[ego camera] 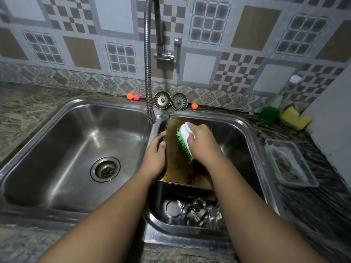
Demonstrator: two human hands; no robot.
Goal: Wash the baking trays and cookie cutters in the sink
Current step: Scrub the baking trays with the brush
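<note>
A stained brown baking tray (pixel 180 171) stands tilted in the right sink basin (pixel 245 141). My left hand (pixel 154 158) grips the tray's left edge, thumb over the rim. My right hand (pixel 201 143) holds a white scrub brush with green bristles (pixel 185 141), and the bristles press on the tray's inner face. Several metal cookie cutters (pixel 201 213) lie in a heap on the basin floor below the tray, beside a round metal piece (pixel 172 208).
The left basin (pixel 76 149) holds only its drain. A flexible tap spout (pixel 149 73) hangs over the divider. Two sink strainers (pixel 171 100) and small coloured balls lean at the back. On the right counter sit a soap bottle (pixel 269 113), a yellow sponge (pixel 295 118) and a clear plastic tray (pixel 290 164).
</note>
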